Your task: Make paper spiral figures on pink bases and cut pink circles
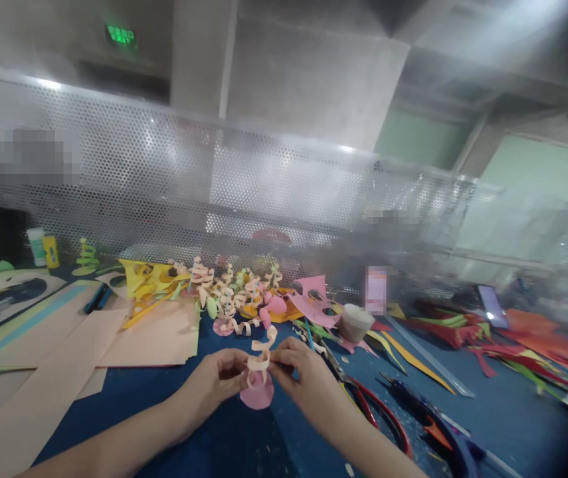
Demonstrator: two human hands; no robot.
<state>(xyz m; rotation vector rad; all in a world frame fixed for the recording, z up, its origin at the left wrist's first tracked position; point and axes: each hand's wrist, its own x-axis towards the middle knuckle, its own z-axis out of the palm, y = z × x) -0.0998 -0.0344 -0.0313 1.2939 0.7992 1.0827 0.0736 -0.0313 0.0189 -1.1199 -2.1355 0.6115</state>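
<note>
Between my hands is a paper spiral (258, 364) of pale peach strip, coiling upward from a round pink paper base (258, 397). My left hand (221, 376) pinches its left side, thumb and fingers near the base and lower coil. On the opposite side, my right hand (296, 372) has its fingertips closed on the coil's edge. The top curl of the strip stands free above the fingers. Just behind, a pile of similar curled paper spirals (234, 292) in peach, green and pink lies on the blue table (164, 411).
Peach paper sheets (159, 332) and a black cutter (97, 299) lie left. Red-handled scissors (383, 411), a dark blue glue gun (428, 418) and a clear ruler (428, 355) lie right. A tape roll (356, 323) stands behind. A perforated metal screen (264, 179) runs along the back.
</note>
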